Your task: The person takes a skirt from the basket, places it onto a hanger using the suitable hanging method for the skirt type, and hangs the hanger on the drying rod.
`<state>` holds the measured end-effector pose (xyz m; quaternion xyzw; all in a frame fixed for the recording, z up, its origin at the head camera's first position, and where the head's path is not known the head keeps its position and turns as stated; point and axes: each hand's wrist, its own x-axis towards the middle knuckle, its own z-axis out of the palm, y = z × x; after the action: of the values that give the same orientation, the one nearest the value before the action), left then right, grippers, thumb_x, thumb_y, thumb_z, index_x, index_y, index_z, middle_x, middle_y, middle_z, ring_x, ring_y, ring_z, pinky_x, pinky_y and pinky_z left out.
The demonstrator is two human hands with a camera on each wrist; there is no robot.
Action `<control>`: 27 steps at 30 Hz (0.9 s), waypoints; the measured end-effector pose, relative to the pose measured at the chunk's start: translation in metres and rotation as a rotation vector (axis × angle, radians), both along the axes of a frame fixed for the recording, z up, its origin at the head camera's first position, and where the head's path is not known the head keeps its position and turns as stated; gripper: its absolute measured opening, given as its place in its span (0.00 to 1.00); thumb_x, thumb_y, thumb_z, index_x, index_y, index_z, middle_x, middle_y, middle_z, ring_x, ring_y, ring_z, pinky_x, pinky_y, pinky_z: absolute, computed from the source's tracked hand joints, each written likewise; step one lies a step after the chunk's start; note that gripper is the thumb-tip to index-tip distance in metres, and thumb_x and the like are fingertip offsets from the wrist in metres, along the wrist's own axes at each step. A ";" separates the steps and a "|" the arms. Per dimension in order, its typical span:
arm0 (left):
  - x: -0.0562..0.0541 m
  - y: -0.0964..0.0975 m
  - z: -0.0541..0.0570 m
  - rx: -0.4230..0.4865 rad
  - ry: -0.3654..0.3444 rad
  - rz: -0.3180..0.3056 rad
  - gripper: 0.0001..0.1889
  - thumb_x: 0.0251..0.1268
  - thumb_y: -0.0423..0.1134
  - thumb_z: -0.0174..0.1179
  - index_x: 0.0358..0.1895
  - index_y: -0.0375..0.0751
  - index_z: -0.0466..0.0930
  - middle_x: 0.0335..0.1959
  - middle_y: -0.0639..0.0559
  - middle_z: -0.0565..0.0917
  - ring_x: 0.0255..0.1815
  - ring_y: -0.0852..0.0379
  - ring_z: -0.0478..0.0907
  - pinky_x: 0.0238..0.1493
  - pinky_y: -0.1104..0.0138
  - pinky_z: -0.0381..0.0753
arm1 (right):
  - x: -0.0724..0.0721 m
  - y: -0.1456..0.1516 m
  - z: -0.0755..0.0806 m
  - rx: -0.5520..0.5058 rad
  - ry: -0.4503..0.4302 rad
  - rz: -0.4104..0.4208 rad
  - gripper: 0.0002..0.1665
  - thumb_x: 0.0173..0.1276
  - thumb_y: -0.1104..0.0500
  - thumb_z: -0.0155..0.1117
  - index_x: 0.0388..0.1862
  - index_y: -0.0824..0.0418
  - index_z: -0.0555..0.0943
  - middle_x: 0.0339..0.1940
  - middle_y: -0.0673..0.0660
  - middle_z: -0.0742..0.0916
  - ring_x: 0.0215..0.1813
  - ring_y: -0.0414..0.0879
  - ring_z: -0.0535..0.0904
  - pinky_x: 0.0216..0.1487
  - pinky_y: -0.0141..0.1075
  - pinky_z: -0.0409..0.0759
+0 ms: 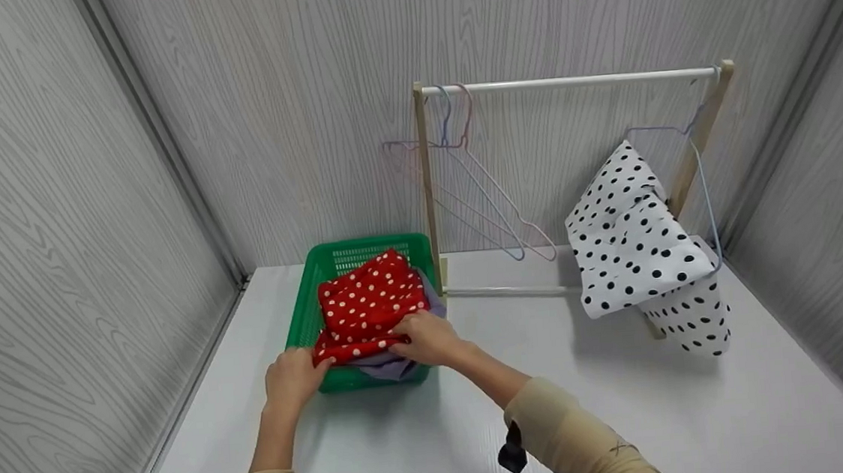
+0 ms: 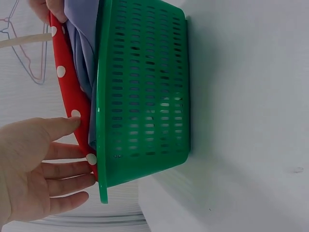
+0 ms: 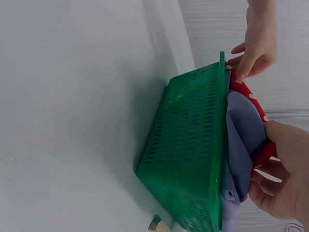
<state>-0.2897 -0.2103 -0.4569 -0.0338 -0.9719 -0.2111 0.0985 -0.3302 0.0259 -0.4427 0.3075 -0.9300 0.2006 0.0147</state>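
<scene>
A red cloth with white dots (image 1: 370, 297) lies bunched in the green basket (image 1: 298, 314), on top of a greyish-purple cloth (image 1: 386, 365). My left hand (image 1: 293, 378) pinches the red cloth's near left edge between thumb and fingers, as the left wrist view shows. Farther right along that edge, my right hand (image 1: 428, 337) grips the red cloth, thumb on one side and fingers curled on the other. In the right wrist view the purple cloth (image 3: 241, 125) bulges over the basket rim beside my right hand (image 3: 285, 169). The basket's inside is mostly hidden under the cloths.
Behind the basket, to its right, stands a rack with a white rail (image 1: 567, 82) and wooden posts. Two empty hangers (image 1: 493, 193) hang at its left end. At the right end, a black-dotted white cloth (image 1: 625, 243) drapes on a hanger (image 1: 705, 191). Grey panels (image 1: 52, 220) enclose the white table (image 1: 508, 380).
</scene>
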 end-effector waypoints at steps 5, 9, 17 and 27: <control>-0.002 -0.001 0.000 0.016 -0.008 0.010 0.14 0.56 0.36 0.63 0.17 0.37 0.72 0.15 0.49 0.70 0.18 0.55 0.67 0.20 0.64 0.68 | -0.010 0.001 0.004 -0.117 -0.109 -0.096 0.11 0.67 0.56 0.58 0.37 0.59 0.86 0.32 0.51 0.87 0.28 0.40 0.75 0.33 0.30 0.76; -0.005 -0.001 -0.003 0.033 -0.004 0.012 0.11 0.55 0.34 0.63 0.20 0.35 0.74 0.16 0.48 0.73 0.19 0.54 0.69 0.21 0.63 0.71 | -0.013 0.002 0.006 -0.196 -0.107 -0.201 0.11 0.67 0.57 0.58 0.37 0.61 0.85 0.34 0.53 0.87 0.30 0.41 0.78 0.35 0.33 0.79; -0.004 -0.004 -0.008 0.017 0.028 0.026 0.17 0.52 0.32 0.64 0.12 0.38 0.69 0.11 0.51 0.69 0.16 0.57 0.61 0.17 0.65 0.64 | -0.021 0.006 0.016 -0.404 -0.063 -0.329 0.12 0.67 0.60 0.56 0.37 0.66 0.85 0.32 0.58 0.86 0.28 0.44 0.77 0.32 0.36 0.79; 0.005 -0.007 -0.003 0.032 -0.020 0.033 0.21 0.52 0.33 0.64 0.11 0.44 0.61 0.12 0.54 0.63 0.17 0.57 0.60 0.19 0.65 0.62 | -0.025 0.025 0.038 -0.593 -0.165 -0.431 0.14 0.68 0.59 0.55 0.44 0.67 0.83 0.38 0.61 0.85 0.35 0.48 0.79 0.38 0.36 0.80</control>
<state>-0.2851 -0.2169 -0.4597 -0.0142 -0.9697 -0.2255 0.0927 -0.3552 0.0510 -0.4047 0.0700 -0.8729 0.4778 0.0698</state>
